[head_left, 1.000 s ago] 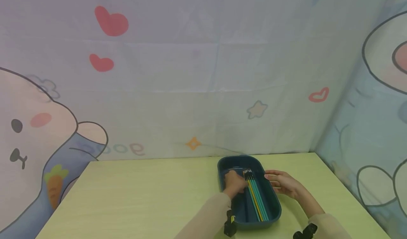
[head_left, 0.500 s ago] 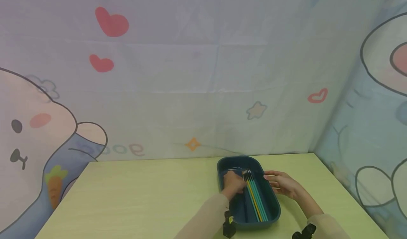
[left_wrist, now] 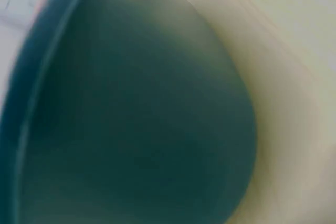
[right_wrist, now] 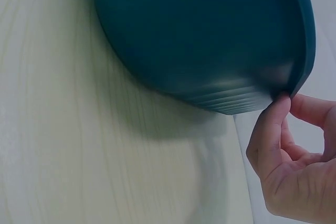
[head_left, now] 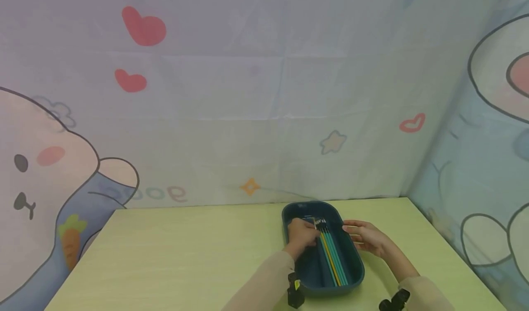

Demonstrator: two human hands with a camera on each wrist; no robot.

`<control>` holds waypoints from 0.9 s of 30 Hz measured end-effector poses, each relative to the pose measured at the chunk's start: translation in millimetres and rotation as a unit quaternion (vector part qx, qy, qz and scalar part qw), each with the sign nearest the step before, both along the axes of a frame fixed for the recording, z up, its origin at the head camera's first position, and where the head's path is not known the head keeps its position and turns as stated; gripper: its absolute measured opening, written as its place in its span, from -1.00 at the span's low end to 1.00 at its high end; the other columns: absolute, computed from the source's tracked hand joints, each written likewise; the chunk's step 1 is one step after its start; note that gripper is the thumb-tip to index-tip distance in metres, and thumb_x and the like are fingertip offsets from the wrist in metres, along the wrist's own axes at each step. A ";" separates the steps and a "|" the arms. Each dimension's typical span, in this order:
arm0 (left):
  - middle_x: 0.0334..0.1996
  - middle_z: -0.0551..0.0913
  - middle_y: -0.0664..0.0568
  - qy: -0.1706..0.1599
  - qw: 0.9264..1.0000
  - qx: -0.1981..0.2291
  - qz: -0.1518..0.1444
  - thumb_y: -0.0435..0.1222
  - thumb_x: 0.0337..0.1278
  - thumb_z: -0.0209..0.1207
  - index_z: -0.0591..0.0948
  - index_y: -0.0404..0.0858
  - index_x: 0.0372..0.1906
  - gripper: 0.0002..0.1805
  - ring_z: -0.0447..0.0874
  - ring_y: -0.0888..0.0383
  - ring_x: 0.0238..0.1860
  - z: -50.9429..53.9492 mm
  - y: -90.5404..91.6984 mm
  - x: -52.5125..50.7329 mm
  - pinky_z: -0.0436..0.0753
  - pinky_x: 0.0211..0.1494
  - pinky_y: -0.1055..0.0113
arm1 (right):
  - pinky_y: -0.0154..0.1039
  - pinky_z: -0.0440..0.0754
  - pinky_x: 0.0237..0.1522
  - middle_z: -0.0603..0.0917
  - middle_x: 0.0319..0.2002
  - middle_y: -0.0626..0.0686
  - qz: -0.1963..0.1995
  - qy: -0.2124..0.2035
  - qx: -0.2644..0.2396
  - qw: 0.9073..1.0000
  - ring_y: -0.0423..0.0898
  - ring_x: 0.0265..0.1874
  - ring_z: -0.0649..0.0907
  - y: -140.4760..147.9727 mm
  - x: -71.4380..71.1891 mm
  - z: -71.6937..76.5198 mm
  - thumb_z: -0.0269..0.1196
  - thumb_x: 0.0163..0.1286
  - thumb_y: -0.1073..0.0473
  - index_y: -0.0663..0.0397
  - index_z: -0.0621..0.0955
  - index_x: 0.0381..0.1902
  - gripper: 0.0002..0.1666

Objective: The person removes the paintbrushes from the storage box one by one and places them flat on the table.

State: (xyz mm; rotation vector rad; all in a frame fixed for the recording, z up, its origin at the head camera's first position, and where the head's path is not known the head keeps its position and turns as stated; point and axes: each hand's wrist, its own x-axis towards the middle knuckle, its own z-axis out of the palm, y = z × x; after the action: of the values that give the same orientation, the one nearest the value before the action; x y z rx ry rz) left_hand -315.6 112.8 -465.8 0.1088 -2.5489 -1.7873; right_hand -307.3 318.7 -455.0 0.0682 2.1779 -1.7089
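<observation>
A dark teal, deep oblong tray (head_left: 352, 274) stands on the table with several thin pencils (head_left: 332, 256) lying lengthwise in it, teal ones and a yellow one, dark at the far ends. My left hand (head_left: 301, 233) reaches over the tray's left side, fingers curled. Its fingertips pinch at the leftmost pencil near the far end, though the grip is partly hidden. At the tray's right rim, my right hand (head_left: 368, 238) holds the edge between thumb and fingertip, clearest in the right wrist view. The left wrist view shows mostly the tray's outer wall (left_wrist: 147, 108).
The pale wood-grain table (head_left: 165, 256) extends to the left of the tray. A printed cloth backdrop (head_left: 231, 95) hangs behind, close to the tray's far end, and another cloth (head_left: 487, 173) rises along the right side.
My left hand has shifted slightly left inside the tray, and the pencils' far ends lean a little farther left. The right hand stays at the rim.
</observation>
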 end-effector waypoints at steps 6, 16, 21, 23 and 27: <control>-0.60 0.72 -0.13 -0.014 0.999 0.028 -0.003 -0.49 -0.24 0.35 0.74 -0.42 -0.45 -0.89 0.68 0.14 -0.71 3.4 -0.1 -0.8 0.67 -0.65 0.41 | -0.38 0.66 -0.26 0.62 -0.04 -0.06 -0.002 0.000 -0.006 1.000 -0.25 -0.21 0.62 0.2 0.2 0.7 0.15 0.40 0.03 0.38 0.25 0.35 -0.27; -0.50 0.74 -0.16 -0.040 0.994 0.098 -0.018 -0.53 -0.16 0.31 0.71 -0.48 -0.34 -0.83 0.75 0.07 -0.55 11.8 -1.6 4.5 0.72 -0.55 0.37 | -0.38 0.65 -0.26 0.61 -0.03 -0.06 -0.006 0.000 -0.006 1.000 -0.24 -0.21 0.62 -0.7 1.2 0.0 0.15 0.40 0.03 0.38 0.26 0.35 -0.27; -0.46 0.74 -0.15 -0.043 0.993 0.111 -0.018 -0.52 -0.15 0.33 0.70 -0.49 -0.27 -0.78 0.75 0.11 -0.53 16.8 -1.8 5.9 0.73 -0.52 0.37 | -0.39 0.64 -0.29 0.61 -0.05 -0.07 -0.006 0.001 -0.008 1.000 -0.24 -0.23 0.62 -0.4 1.7 0.7 0.15 0.40 0.03 0.38 0.25 0.35 -0.27; -0.46 0.74 -0.17 -0.039 0.992 0.117 -0.020 -0.53 -0.17 0.33 0.70 -0.50 -0.26 -0.77 0.75 0.10 -0.53 18.3 -3.1 6.0 0.73 -0.52 0.36 | -0.40 0.64 -0.30 0.61 -0.05 -0.06 -0.011 0.000 -0.009 1.000 -0.24 -0.23 0.62 -0.6 2.0 0.9 0.17 0.39 0.02 0.37 0.26 0.35 -0.26; -0.47 0.75 -0.20 -0.031 0.991 0.126 -0.025 -0.53 -0.19 0.32 0.70 -0.51 -0.26 -0.75 0.74 0.10 -0.56 19.6 -5.9 4.3 0.73 -0.53 0.33 | -0.41 0.63 -0.32 0.60 0.00 -0.04 -0.014 0.001 -0.004 1.000 -0.25 -0.22 0.61 -0.2 3.3 1.6 0.17 0.39 0.01 0.36 0.26 0.35 -0.26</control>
State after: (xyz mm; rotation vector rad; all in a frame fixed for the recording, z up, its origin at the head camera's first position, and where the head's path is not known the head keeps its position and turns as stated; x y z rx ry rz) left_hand -311.2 106.9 -446.2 0.1087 -2.3727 -2.1496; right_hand -304.0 318.5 -453.4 0.0958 2.1819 -1.7345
